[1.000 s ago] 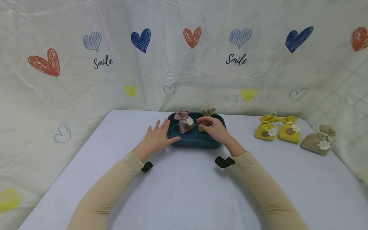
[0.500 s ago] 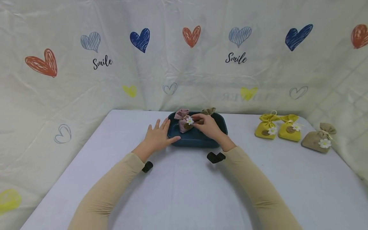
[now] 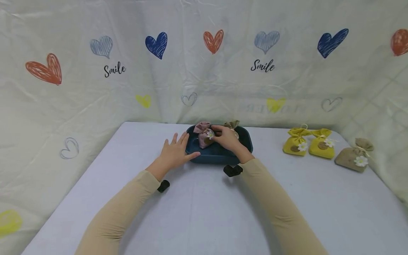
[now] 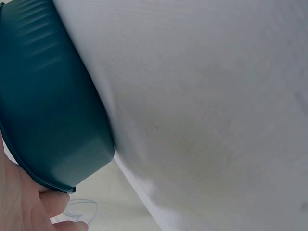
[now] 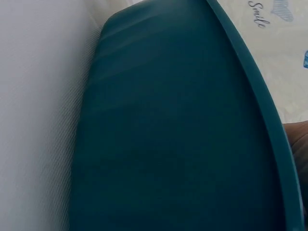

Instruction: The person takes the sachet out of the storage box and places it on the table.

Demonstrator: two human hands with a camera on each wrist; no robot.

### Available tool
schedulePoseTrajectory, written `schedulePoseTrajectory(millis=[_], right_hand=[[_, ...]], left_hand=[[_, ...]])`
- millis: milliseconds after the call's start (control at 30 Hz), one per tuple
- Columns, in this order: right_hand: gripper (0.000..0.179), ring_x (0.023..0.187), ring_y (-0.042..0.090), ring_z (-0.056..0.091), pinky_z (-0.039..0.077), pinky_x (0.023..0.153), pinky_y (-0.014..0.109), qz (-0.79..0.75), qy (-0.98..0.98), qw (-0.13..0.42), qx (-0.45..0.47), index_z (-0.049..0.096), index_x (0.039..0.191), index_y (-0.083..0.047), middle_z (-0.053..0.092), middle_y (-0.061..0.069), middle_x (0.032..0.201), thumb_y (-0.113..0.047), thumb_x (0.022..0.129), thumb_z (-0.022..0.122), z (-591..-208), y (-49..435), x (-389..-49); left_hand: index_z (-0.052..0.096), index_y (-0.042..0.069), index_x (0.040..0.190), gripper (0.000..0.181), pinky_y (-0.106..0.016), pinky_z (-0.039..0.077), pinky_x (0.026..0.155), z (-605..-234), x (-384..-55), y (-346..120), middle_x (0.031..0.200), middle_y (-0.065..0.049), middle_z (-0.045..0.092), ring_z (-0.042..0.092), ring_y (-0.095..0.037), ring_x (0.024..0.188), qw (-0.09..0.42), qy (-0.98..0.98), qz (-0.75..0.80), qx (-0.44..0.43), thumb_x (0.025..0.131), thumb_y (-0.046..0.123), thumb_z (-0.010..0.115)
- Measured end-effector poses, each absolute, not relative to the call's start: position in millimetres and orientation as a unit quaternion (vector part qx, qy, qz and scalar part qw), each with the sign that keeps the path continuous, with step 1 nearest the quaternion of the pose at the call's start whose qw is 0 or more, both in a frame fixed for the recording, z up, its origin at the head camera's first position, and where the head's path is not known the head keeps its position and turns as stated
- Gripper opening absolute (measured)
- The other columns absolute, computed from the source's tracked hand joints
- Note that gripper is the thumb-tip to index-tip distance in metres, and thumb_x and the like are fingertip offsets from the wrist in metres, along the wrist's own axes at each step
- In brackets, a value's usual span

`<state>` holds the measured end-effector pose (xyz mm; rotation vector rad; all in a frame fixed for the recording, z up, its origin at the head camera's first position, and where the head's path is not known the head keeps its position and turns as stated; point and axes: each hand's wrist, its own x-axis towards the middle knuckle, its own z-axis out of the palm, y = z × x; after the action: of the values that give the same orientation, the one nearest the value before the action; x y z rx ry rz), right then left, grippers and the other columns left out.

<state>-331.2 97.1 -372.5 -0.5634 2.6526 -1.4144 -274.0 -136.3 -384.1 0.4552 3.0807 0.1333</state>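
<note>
Inside the dark teal basin [image 3: 216, 158] stand a pink drawstring pouch [image 3: 204, 141], with a white flower on its front, and an olive drawstring pouch [image 3: 232, 124]. My right hand [image 3: 227, 137] reaches over the basin and pinches the pink pouch's right side between thumb and fingers; it partly covers the olive pouch. My left hand [image 3: 170, 154] rests with spread, straight fingers against the basin's left end. In the left wrist view, fingers [image 4: 53, 204] show at the basin's rim. Mostly the basin's outer wall [image 5: 168, 120] fills the right wrist view, hiding the right fingertips.
Two yellow pouches [image 3: 294, 146] [image 3: 321, 148] and a tan pouch [image 3: 350, 159] sit at the right on the white table [image 3: 207, 209]. Behind the table hangs a sheet [image 3: 178, 78] printed with hearts. A black wrist camera [image 3: 232, 170] sticks out below the right sleeve.
My right hand has shifted left from the olive pouch to the pink pouch. The left hand has stayed at the basin's left end.
</note>
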Motion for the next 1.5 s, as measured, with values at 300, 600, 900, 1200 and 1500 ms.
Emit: schedulePoseTrajectory(millis=[300, 600, 900, 1200, 1500], right_hand=[[0.06, 0.136, 0.04, 0.05, 0.043, 0.109, 0.048, -0.435, 0.88, 0.05, -0.187, 0.044, 0.151, 0.006, 0.047, 0.024, 0.153, -0.002, 0.097, 0.067, -373.2, 95.5, -336.1], [0.064, 0.136, 0.038, 0.05, 0.042, 0.11, 0.05, -0.374, 0.904, 0.047, -0.201, 0.044, 0.153, 0.002, 0.048, 0.022, 0.152, -0.003, 0.095, 0.071, -374.2, 90.9, -340.2], [0.064, 0.139, 0.04, 0.045, 0.038, 0.113, 0.051, -0.321, 0.919, 0.048, -0.223, 0.044, 0.151, 0.007, 0.047, 0.027, 0.151, 0.0, 0.094, 0.071, -377.9, 87.8, -339.9], [0.06, 0.128, 0.038, 0.054, 0.046, 0.105, 0.05, -0.32, 0.914, 0.047, -0.244, 0.048, 0.149, 0.006, 0.053, 0.026, 0.145, 0.003, 0.094, 0.07, -378.2, 90.7, -337.4], [0.06, 0.121, 0.038, 0.059, 0.049, 0.101, 0.048, -0.329, 0.911, 0.042, -0.244, 0.045, 0.15, 0.008, 0.059, 0.027, 0.133, 0.001, 0.095, 0.069, -378.6, 91.2, -337.8]], left_hand=[[0.015, 0.006, 0.165, 0.102, -0.066, 0.017, 0.118, -384.8, -274.9, -134.3, 0.171, -0.01, 0.015, 0.011, -0.041, 0.155, 0.012, 0.988, 0.04, 0.147, 0.097, 0.077, 0.04], [0.015, 0.006, 0.165, 0.102, -0.067, 0.017, 0.117, -383.3, -274.9, -134.4, 0.171, -0.01, 0.015, 0.011, -0.041, 0.155, 0.008, 0.988, 0.039, 0.149, 0.097, 0.077, 0.04], [0.014, 0.006, 0.165, 0.101, -0.067, 0.016, 0.117, -383.2, -275.3, -135.5, 0.171, -0.011, 0.014, 0.01, -0.041, 0.155, 0.016, 0.987, 0.047, 0.15, 0.097, 0.076, 0.04], [0.011, 0.008, 0.166, 0.102, -0.066, 0.016, 0.118, -385.9, -276.6, -135.7, 0.171, -0.01, 0.013, 0.009, -0.039, 0.155, 0.02, 0.988, 0.042, 0.147, 0.097, 0.078, 0.038], [0.009, 0.008, 0.166, 0.103, -0.066, 0.015, 0.118, -384.2, -275.5, -136.1, 0.171, -0.009, 0.01, 0.008, -0.039, 0.155, 0.028, 0.988, 0.044, 0.143, 0.096, 0.079, 0.037]])
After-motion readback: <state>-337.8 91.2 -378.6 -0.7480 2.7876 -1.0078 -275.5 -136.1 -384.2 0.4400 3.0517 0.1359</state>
